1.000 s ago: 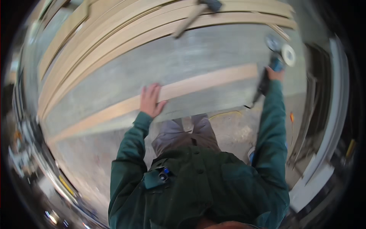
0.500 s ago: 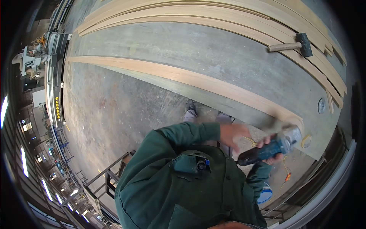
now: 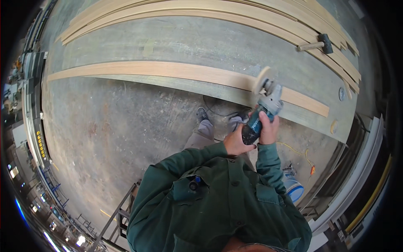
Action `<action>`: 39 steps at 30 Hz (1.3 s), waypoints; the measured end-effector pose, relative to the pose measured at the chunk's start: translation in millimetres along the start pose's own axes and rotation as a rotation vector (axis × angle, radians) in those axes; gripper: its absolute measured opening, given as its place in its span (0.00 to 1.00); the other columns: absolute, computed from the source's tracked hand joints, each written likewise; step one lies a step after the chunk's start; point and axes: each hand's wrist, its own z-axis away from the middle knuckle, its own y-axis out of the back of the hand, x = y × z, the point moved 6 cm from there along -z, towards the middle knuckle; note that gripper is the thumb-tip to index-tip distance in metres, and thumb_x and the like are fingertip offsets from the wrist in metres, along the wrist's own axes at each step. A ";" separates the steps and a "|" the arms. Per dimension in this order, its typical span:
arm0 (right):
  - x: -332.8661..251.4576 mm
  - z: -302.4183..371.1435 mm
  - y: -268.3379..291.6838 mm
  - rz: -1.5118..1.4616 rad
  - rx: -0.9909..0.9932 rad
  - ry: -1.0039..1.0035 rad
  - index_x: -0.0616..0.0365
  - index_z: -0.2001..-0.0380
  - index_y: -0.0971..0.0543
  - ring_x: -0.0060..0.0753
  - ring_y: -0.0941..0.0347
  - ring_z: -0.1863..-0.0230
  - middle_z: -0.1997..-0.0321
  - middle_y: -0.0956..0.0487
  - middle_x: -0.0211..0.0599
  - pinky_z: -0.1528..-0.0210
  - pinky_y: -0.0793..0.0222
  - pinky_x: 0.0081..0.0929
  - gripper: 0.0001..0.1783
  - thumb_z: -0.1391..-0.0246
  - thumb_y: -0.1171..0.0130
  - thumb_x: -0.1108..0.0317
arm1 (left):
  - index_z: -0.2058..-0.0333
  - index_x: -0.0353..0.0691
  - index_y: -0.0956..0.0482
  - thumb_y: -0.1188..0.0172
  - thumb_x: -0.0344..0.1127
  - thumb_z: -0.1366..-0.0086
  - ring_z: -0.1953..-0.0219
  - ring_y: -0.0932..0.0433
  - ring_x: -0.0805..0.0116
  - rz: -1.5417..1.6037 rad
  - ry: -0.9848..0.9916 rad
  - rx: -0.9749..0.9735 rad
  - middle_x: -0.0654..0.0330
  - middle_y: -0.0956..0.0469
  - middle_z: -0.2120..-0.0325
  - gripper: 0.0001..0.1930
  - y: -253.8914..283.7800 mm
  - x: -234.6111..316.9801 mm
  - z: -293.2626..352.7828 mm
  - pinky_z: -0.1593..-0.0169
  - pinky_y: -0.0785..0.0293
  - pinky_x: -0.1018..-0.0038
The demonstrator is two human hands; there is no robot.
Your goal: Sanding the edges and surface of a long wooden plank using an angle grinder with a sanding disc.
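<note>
both hands, left hand (image 3: 236,143) and right hand (image 3: 267,130), grasping angle grinder (image 3: 261,110) body, disc over long wooden board (image 3: 168,70) on surface (image 3: 176,42), mallet (image 3: 315,43) well beyond board.

Both hands, left hand (image 3: 236,143) and right hand (image 3: 267,129), grip an angle grinder (image 3: 262,107) above a long wooden board (image 3: 168,71) on the workbench (image 3: 189,42)

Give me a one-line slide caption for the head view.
Both hands, left hand and right hand, grip an angle grinder above a long wooden board.
</note>
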 end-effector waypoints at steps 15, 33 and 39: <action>17.6 -4.9 40.4 -0.097 -0.233 -0.176 0.64 0.56 0.25 0.35 0.22 0.61 0.63 0.21 0.40 0.60 0.25 0.30 0.26 0.51 0.34 0.55 | 0.48 0.38 0.27 0.35 0.53 0.48 0.55 0.26 0.47 -0.552 -0.490 0.001 0.47 0.25 0.57 0.32 96.5 45.4 -38.0 0.52 0.29 0.58; 54.8 -21.3 -77.2 0.808 -0.285 -0.128 0.59 0.38 0.42 0.60 0.24 0.54 0.57 0.22 0.61 0.54 0.29 0.41 0.54 0.60 0.31 0.38 | 0.30 0.57 0.53 0.42 0.77 0.54 0.29 0.64 0.41 -1.173 0.012 0.488 0.48 0.63 0.29 0.57 301.0 -17.7 -93.2 0.34 0.78 0.39; 46.4 -23.6 -29.0 0.696 -0.138 -0.174 0.60 0.39 0.41 0.49 0.23 0.54 0.56 0.22 0.56 0.51 0.29 0.36 0.52 0.59 0.29 0.43 | 0.30 0.57 0.55 0.37 0.76 0.58 0.29 0.66 0.41 -1.175 0.021 0.441 0.48 0.65 0.29 0.61 301.6 -14.7 -92.7 0.34 0.79 0.39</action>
